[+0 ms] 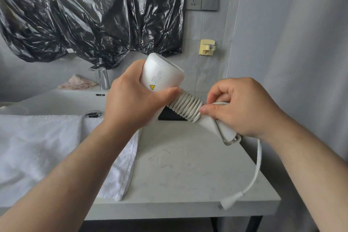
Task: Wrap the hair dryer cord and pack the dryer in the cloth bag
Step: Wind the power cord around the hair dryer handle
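I hold a white hair dryer (162, 73) above the counter. My left hand (131, 100) grips its body, thumb near the top of the handle. Several tight turns of the white cord (186, 106) lie coiled around the handle. My right hand (239, 107) pinches the cord against the handle just below the coil. The loose end of the cord (258, 165) hangs down on the right, and its plug (228, 202) touches the counter's front right corner. No cloth bag is in view.
A grey counter (188, 171) lies below, with a white towel (47, 147) draped over its left part. Behind are a sink (62, 100), a chrome tap (102, 79), black plastic sheeting (84, 15), a wall socket (202, 0) and a yellow wall hook (207, 47).
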Demonstrator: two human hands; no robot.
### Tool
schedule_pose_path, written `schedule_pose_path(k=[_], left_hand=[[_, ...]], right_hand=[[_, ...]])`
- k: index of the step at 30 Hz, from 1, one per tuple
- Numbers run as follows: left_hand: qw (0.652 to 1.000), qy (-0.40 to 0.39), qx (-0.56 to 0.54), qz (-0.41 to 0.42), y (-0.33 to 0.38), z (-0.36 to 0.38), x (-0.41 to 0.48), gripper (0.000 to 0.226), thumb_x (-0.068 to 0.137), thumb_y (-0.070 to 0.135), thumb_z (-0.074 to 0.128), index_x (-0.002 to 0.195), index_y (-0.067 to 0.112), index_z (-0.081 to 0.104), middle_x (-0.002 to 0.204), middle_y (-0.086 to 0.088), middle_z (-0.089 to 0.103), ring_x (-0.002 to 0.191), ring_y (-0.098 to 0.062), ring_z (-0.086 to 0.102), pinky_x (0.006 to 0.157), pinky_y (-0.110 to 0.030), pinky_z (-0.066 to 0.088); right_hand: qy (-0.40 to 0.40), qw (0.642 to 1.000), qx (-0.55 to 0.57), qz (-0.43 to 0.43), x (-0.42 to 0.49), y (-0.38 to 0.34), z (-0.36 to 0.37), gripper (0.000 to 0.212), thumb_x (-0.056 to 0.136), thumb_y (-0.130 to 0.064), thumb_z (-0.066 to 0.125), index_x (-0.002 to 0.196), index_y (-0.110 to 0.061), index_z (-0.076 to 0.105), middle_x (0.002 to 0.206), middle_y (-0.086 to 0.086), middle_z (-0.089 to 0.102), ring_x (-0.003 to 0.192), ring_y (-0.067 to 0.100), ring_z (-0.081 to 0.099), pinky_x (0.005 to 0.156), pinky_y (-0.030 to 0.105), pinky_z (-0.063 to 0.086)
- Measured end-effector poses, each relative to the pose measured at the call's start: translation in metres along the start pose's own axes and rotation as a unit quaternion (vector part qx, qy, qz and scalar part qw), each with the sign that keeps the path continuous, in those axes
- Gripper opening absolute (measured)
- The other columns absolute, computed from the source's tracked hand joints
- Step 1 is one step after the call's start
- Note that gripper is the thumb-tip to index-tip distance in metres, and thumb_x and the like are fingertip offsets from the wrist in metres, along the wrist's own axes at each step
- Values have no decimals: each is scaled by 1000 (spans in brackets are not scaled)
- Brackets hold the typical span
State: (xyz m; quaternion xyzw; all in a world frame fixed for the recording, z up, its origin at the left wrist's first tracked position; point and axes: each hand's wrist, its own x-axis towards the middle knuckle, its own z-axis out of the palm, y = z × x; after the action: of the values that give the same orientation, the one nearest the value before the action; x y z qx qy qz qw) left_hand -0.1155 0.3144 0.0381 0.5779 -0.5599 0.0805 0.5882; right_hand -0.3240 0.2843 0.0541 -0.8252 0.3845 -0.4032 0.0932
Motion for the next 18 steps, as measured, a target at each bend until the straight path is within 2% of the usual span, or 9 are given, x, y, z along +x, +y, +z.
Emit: schedule_pose_path(k=[3,6,8,10,12,15,18], left_hand=[[1000,-8,-23,6,-2,-1,2,60,50,69,72,95,30,62,77,15,62,74,-3,57,67,-33,49],[999,-25,-47,10,-5,-2,3,60,50,67,74,92,25,64,75,11,63,68,-5,54,65,-33,49],[997,-38,-68,14,-5,-1,2,61,50,66,75,90,21,65,72,10,60,63,-2,49,60,-26,46],[993,-52,-103,10,-5,-1,2,59,50,63,77,88,19,66,68,12,57,59,1,46,54,-16,42],[986,-66,-150,-2,-6,0,1,56,50,58,80,87,19,67,67,13,56,59,-1,47,54,-15,43],[974,-79,-211,-36,-6,2,-1,54,50,54,82,87,17,69,70,7,59,61,-7,51,56,-26,47],[962,-86,-252,-66,-6,6,-4,56,52,51,82,88,10,70,74,-3,63,65,-13,56,58,-37,52]], right_hand=[[3,999,31,-6,3,7,-3,21,65,-30,85,64,-21,66,51,-9,63,47,0,52,49,11,40],[-24,995,93,-10,5,12,-4,26,61,-32,88,65,-19,66,51,-4,57,48,4,47,49,14,41],[-66,984,167,5,7,18,-5,33,54,-39,85,67,-16,65,57,2,57,51,8,48,50,17,43],[-115,962,247,28,9,24,-3,35,48,-43,83,65,-18,65,61,3,58,52,9,50,47,17,43],[-154,932,326,44,10,30,1,36,46,-46,87,63,-22,67,61,1,59,53,9,51,47,18,43],[-192,875,440,63,8,35,7,36,48,-45,90,64,-25,66,64,-4,60,56,8,54,52,18,46],[-189,827,524,79,4,30,10,17,65,-31,76,66,-20,62,64,-5,59,54,5,55,54,16,48]])
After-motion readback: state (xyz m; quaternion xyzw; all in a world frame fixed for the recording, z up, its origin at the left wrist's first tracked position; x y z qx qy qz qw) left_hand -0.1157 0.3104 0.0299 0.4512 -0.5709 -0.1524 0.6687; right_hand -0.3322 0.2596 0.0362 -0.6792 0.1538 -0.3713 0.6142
